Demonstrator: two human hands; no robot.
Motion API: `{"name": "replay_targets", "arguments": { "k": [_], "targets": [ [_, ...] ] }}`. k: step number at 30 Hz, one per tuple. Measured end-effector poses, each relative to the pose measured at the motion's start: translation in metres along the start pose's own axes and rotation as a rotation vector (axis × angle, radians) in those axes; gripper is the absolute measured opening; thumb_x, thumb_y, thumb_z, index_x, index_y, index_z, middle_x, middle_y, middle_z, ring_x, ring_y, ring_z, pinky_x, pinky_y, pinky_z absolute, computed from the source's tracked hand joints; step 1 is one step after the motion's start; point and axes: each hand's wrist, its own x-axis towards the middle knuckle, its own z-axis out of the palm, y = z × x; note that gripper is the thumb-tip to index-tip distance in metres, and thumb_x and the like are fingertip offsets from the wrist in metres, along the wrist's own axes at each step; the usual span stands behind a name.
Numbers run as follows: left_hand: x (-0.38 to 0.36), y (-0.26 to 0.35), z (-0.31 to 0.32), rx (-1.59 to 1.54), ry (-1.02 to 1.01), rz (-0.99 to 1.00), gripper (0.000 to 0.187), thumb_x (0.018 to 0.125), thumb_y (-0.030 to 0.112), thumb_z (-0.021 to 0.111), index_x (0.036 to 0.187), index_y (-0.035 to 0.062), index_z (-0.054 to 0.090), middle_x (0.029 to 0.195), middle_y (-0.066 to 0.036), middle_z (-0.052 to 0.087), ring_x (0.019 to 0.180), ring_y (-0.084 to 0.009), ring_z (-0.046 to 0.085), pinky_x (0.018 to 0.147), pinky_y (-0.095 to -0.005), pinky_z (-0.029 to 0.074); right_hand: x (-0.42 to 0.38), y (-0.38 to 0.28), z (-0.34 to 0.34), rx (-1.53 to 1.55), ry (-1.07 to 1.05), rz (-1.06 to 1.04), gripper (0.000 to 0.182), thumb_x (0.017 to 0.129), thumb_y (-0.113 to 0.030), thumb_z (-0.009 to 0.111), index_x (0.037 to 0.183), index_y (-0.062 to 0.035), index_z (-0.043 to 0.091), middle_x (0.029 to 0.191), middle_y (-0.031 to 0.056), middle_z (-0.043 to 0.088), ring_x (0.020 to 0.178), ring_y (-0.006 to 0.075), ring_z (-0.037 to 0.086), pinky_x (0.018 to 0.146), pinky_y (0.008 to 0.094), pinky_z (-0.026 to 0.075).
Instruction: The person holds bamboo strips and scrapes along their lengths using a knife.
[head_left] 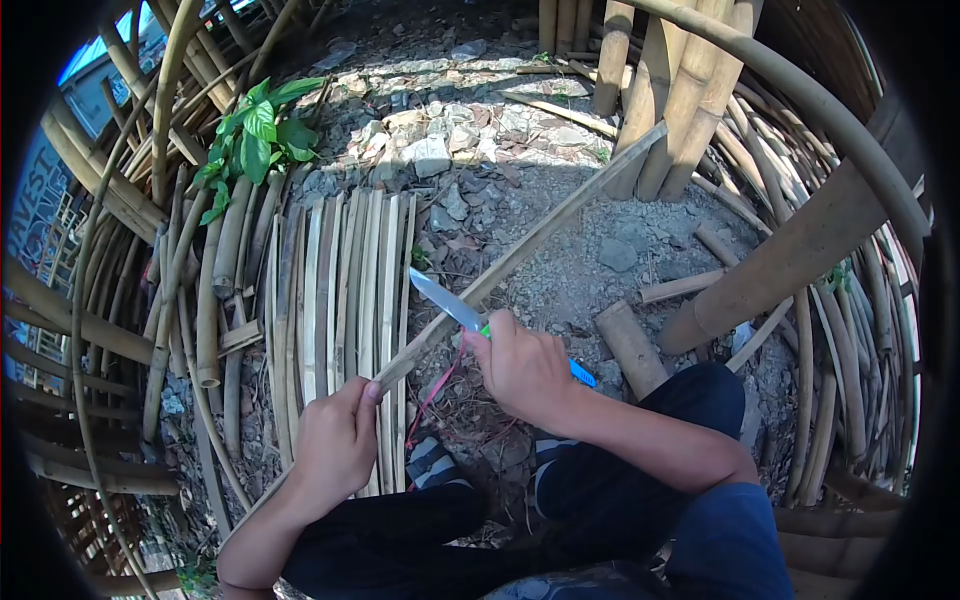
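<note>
A long bamboo strip (560, 215) runs diagonally from the lower left up to the bamboo posts at the upper right. My left hand (335, 435) is closed around its lower part, thumb on top. My right hand (525, 370) is closed on a knife (445, 300) with a green and blue handle. Its blade points up and left and lies across the strip, a little above my left hand. A pink string (435, 395) hangs below the knife. Beside my left hand, several split bamboo strips (345, 280) lie side by side on the ground.
Thick bamboo posts (690, 90) stand at the upper right, and a slanted pole (790, 250) is on the right. A short bamboo piece (632, 350) lies near my right knee. Stones (430, 155) and a leafy plant (257, 135) are farther ahead. Bamboo poles (215, 300) lie at left.
</note>
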Motion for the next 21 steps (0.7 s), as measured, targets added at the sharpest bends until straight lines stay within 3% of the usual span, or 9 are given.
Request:
{"name": "replay_targets", "arguments": {
  "k": [3,5,7,14,16,19,21],
  "targets": [
    [-0.001,0.004,-0.003,0.099,0.035,-0.02,0.029,0.104,0.018,0.046,0.089,-0.0018,0.06,0.057,-0.019,0.051,0.051,-0.0382,0.053,0.052,-0.0447,0.039,0.01,0.007,-0.008,-0.051,-0.022,0.111,0.031,0.1,-0.029,0.053,0.088,-0.0004,0.048,0.059,0.0196,0.058,0.05,0.0388,0.06,0.046,0.0489,0.046],
    [0.0,0.002,0.003,0.187,0.125,0.076,0.025,0.103,0.017,0.047,0.089,-0.0009,0.059,0.063,-0.021,0.055,0.058,-0.0427,0.055,0.054,-0.0476,0.04,0.007,0.003,-0.007,-0.041,-0.025,0.149,0.031,0.1,-0.029,0.053,0.087,-0.0004,0.048,0.06,0.0196,0.058,0.05,0.0389,0.061,0.045,0.0483,0.046],
    [0.001,0.01,0.002,0.215,0.126,0.089,0.024,0.102,0.016,0.048,0.089,-0.0006,0.058,0.066,-0.022,0.056,0.06,-0.0441,0.056,0.055,-0.0487,0.041,-0.006,-0.011,-0.002,0.018,-0.048,-0.009,0.032,0.1,-0.029,0.053,0.087,-0.0004,0.048,0.059,0.0191,0.058,0.05,0.0389,0.06,0.045,0.0485,0.046],
    [-0.002,0.013,0.002,0.236,0.172,0.114,0.02,0.101,0.015,0.048,0.092,0.0,0.058,0.071,-0.023,0.058,0.063,-0.0446,0.057,0.056,-0.0498,0.042,0.002,-0.002,-0.005,0.031,0.025,-0.102,0.033,0.101,-0.03,0.051,0.086,0.0002,0.048,0.06,0.0202,0.058,0.05,0.0402,0.06,0.045,0.0507,0.045],
    [-0.004,0.007,0.0,0.251,0.183,0.104,0.019,0.101,0.014,0.048,0.093,0.0001,0.058,0.071,-0.023,0.058,0.064,-0.0442,0.057,0.056,-0.0498,0.042,0.015,0.01,-0.015,-0.068,-0.009,0.148,0.035,0.102,-0.031,0.048,0.087,0.0004,0.049,0.06,0.0213,0.059,0.051,0.0425,0.059,0.047,0.0537,0.044],
    [-0.008,0.002,-0.002,0.301,0.209,0.107,0.02,0.101,0.016,0.048,0.092,0.0014,0.058,0.071,-0.022,0.059,0.062,-0.0423,0.059,0.055,-0.0499,0.044,0.029,0.04,-0.024,-0.164,0.002,0.254,0.036,0.102,-0.032,0.048,0.084,-0.0013,0.05,0.061,0.0207,0.061,0.051,0.0409,0.062,0.045,0.0515,0.048],
    [-0.007,0.003,0.0,0.333,0.225,0.123,0.021,0.101,0.017,0.048,0.09,0.0026,0.058,0.07,-0.02,0.06,0.06,-0.0406,0.06,0.055,-0.0502,0.046,0.021,0.018,-0.025,-0.095,-0.008,0.205,0.036,0.102,-0.032,0.047,0.086,-0.0008,0.05,0.06,0.021,0.06,0.051,0.0424,0.06,0.048,0.0536,0.046]
  ]
}}
